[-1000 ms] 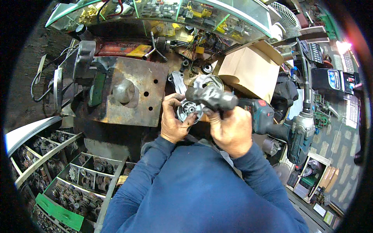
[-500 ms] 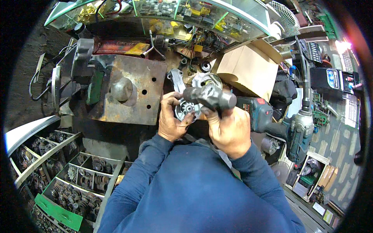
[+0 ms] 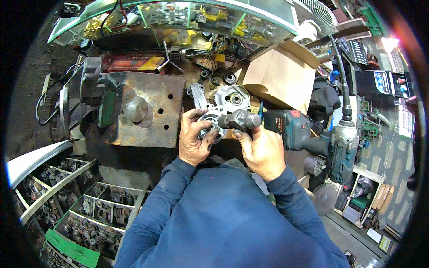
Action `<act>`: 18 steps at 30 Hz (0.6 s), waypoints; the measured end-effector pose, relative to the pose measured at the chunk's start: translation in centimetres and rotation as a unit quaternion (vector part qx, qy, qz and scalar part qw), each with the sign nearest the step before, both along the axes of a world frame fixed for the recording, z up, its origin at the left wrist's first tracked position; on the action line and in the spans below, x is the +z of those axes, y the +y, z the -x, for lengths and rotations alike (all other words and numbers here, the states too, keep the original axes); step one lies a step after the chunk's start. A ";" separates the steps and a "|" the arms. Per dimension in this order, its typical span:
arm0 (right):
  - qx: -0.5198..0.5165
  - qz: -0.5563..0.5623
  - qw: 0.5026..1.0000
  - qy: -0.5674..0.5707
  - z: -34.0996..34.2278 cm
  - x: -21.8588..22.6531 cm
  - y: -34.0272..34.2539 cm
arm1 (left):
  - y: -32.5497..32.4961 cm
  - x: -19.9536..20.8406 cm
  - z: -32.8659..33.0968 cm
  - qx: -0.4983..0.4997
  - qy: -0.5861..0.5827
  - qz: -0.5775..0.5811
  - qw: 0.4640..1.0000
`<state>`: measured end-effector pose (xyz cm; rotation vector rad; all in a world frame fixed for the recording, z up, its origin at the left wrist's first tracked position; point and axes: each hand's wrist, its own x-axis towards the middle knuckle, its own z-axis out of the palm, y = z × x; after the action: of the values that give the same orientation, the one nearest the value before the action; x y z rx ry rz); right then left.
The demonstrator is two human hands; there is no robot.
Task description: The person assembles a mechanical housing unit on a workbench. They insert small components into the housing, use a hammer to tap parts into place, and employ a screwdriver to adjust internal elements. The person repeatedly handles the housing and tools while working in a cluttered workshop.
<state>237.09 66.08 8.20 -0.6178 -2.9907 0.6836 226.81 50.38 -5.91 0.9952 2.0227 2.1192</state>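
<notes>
In my right hand (image 3: 264,154) is a hammer (image 3: 241,120), its dark steel head level and its handle hidden in my fist. One end of the head overlaps the rim of a round grey metal housing (image 3: 217,110); I cannot tell whether they touch. My left hand (image 3: 193,140) grips that housing, thumb and fingers closed around its near left side, fingertips at the part in its centre. Just beyond lies another round cast cover (image 3: 232,95) with a bearing-like ring in its middle. A grey metal bracket (image 3: 196,94) stands to its left.
Left is a rusty steel block (image 3: 154,127) with a domed knob and holes. A cordless impact wrench (image 3: 344,152) with a long socket stands right, beside an open cardboard box (image 3: 281,76). A glass case (image 3: 178,15) closes off the back. Compartments of gears (image 3: 91,230) lie lower left.
The hammer head has come down, away from the camera, toward the housing. My left hand keeps its hold on the housing. The whole view has shifted slightly.
</notes>
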 end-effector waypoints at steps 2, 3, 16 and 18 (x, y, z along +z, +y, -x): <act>-0.005 0.012 0.999 0.029 -0.4 -0.5 0.0 | -0.2 -0.2 0.0 -0.008 0.018 -0.008 1.000; -0.006 0.020 0.999 0.033 -0.5 -0.7 0.0 | -0.3 -0.3 0.1 -0.011 0.026 -0.010 1.000; 0.011 0.025 0.998 0.063 -1.5 -0.2 0.0 | -1.1 -0.2 0.6 -0.040 0.079 0.052 0.995; 0.013 0.038 0.994 0.104 -1.6 -0.3 -0.1 | -1.1 -0.3 0.6 -0.038 0.072 0.049 0.995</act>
<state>238.68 65.95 7.94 -0.4771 -2.7972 0.8131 226.20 49.25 -6.19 1.2201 2.0921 1.9412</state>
